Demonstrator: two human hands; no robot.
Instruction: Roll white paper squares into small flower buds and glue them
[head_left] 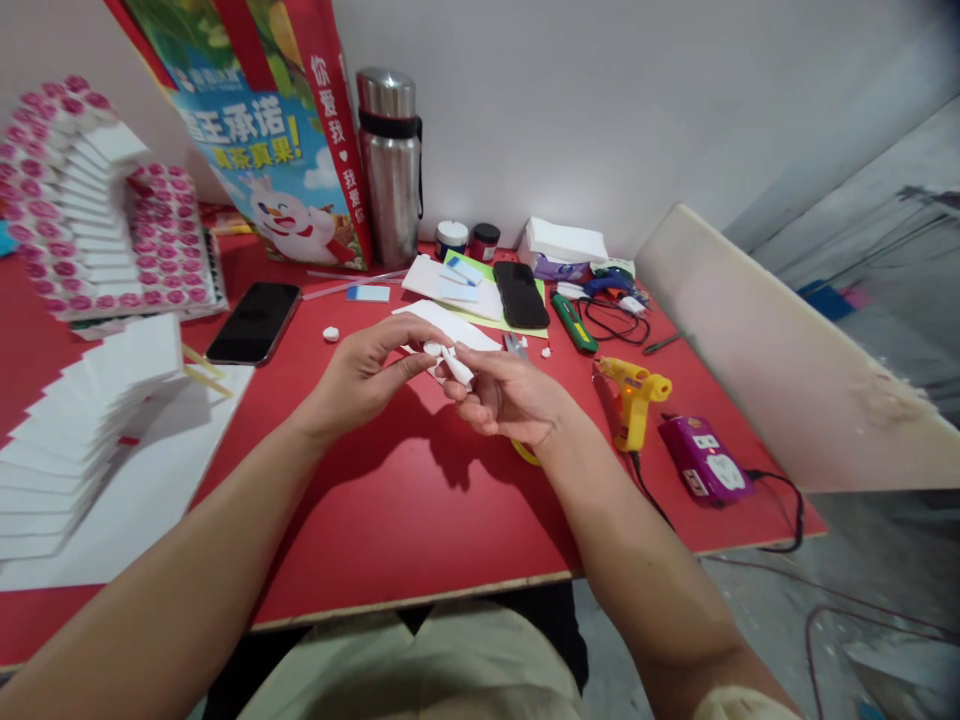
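Beyond both hands, a capped flask

A narrow white strip slants, held aloft.

Open strip of red table at lower centre, below left hand and right hand; passable. Glue gun and purple power socket block centre-right. Steel flask stands upright, upper centre. Fanned white stack blocks lower left.

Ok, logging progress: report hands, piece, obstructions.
Left hand, right hand pinching white piece. Held above table. Scissors partly hidden by right hand; nothing visibly blocking.
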